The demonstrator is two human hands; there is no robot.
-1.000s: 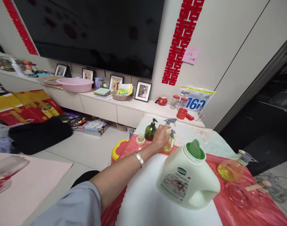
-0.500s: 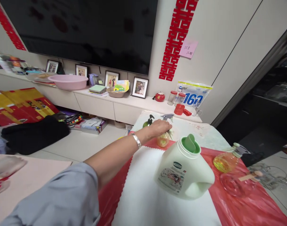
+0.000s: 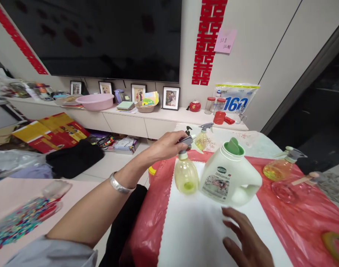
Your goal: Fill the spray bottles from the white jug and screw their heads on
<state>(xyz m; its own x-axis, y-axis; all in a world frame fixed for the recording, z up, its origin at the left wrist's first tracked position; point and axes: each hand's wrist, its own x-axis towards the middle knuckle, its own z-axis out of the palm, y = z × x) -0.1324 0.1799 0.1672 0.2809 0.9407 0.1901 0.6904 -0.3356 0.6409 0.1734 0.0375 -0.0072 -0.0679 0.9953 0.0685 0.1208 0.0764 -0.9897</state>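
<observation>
My left hand (image 3: 171, 144), with a silver bracelet at the wrist, is closed round the grey trigger head of a clear yellowish spray bottle (image 3: 185, 172). That bottle is upright over the white mat (image 3: 186, 226), just left of a pale green detergent jug (image 3: 225, 178) whose mouth is uncapped and shows a green spout. I cannot tell whether the bottle's base touches the mat. In front of the jug, my right hand (image 3: 246, 237) hovers with its fingers apart and nothing in them.
Another spray bottle (image 3: 202, 139) stands behind the held one. To the right, a spray bottle with yellow liquid (image 3: 279, 168) and a clear pink dish (image 3: 286, 191) rest on red plastic sheeting (image 3: 305, 222). Colourful small pieces (image 3: 22, 222) lie on the pink surface at left.
My left hand has come back towards me from the far part of the table, bringing the spray bottle beside the jug. My right hand has come into view.
</observation>
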